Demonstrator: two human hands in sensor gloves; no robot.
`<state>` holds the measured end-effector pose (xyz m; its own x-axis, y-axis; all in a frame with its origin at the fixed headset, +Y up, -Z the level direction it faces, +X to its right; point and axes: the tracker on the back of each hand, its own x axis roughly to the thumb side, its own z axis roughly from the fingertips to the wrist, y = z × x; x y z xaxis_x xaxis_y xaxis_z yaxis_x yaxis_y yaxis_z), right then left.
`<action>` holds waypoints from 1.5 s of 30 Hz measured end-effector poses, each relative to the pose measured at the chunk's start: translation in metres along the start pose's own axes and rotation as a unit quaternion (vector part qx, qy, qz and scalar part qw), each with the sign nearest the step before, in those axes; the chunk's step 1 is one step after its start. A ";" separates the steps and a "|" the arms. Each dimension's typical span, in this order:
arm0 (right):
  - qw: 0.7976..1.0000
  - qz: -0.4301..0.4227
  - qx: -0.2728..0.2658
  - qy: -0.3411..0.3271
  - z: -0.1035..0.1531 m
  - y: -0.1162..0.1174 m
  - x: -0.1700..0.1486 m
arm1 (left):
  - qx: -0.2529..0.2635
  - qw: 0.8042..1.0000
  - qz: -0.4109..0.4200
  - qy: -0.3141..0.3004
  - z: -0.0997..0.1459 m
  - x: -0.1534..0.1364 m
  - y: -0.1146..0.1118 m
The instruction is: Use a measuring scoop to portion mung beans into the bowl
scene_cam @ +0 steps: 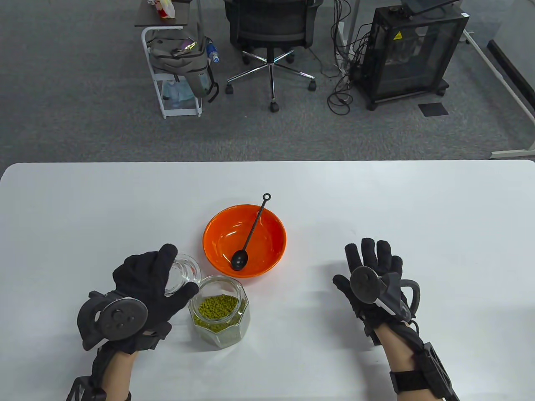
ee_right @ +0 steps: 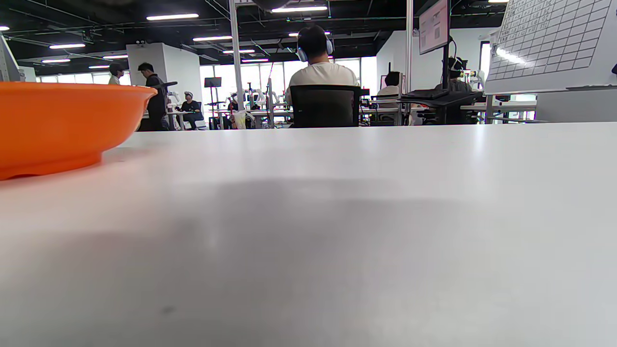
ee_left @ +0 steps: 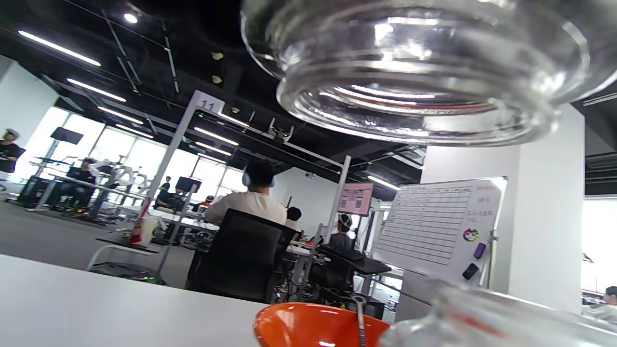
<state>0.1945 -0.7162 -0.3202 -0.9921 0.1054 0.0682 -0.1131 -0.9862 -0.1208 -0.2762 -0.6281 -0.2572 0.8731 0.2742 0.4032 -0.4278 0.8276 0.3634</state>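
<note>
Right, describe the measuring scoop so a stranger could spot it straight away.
On the white table, find the orange bowl near the middle, just beyond the glass jar of mung beans. The measuring scoop lies inside it, handle leaning over the far rim. It is the only thin black thing there, with a ring at the handle's end.

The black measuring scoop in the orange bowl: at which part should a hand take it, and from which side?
Probably the upper handle of the measuring scoop, near the ring end that sticks out past the far rim of the orange bowl. That end is raised and free, while the head lies low inside. The right hand, open and unoccupied, could pinch it from the right.
</note>
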 end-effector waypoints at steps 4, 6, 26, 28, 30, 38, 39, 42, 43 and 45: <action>1.000 -0.001 0.000 0.001 0.000 0.000 -0.001 | -0.009 0.999 -0.019 0.045 0.002 -0.026 -0.005; 1.000 -0.002 -0.001 0.003 0.000 -0.001 -0.002 | -0.013 0.998 -0.018 0.065 0.004 -0.038 -0.009; 1.000 -0.003 0.003 -0.004 0.000 0.000 0.000 | -0.138 0.967 -0.069 0.203 0.013 -0.107 -0.060; 1.000 -0.003 0.003 -0.005 0.000 0.000 0.000 | -0.150 0.962 -0.073 0.215 0.014 -0.112 -0.065; 1.000 -0.003 0.003 -0.006 0.000 0.001 0.000 | -0.162 0.958 -0.071 0.224 0.015 -0.117 -0.070; 1.000 0.001 0.010 -0.006 0.001 0.002 0.001 | -0.193 0.946 -0.074 0.251 0.019 -0.128 -0.083; 1.000 0.002 0.010 -0.007 0.001 0.002 0.001 | -0.198 0.944 -0.073 0.253 0.019 -0.129 -0.085; 1.000 0.002 0.012 -0.007 0.001 0.002 0.001 | -0.206 0.941 -0.075 0.258 0.020 -0.131 -0.089; 1.000 0.002 0.012 -0.007 0.001 0.002 0.001 | -0.208 0.940 -0.078 0.259 0.020 -0.132 -0.089; 1.000 0.002 0.013 -0.007 0.001 0.002 0.001 | -0.212 0.938 -0.080 0.261 0.021 -0.132 -0.091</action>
<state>0.1935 -0.7184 -0.3197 -0.9916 0.1008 0.0811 -0.1084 -0.9896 -0.0946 -0.3577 -0.7497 -0.3263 0.9613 0.2401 -0.1350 -0.2458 0.9689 -0.0273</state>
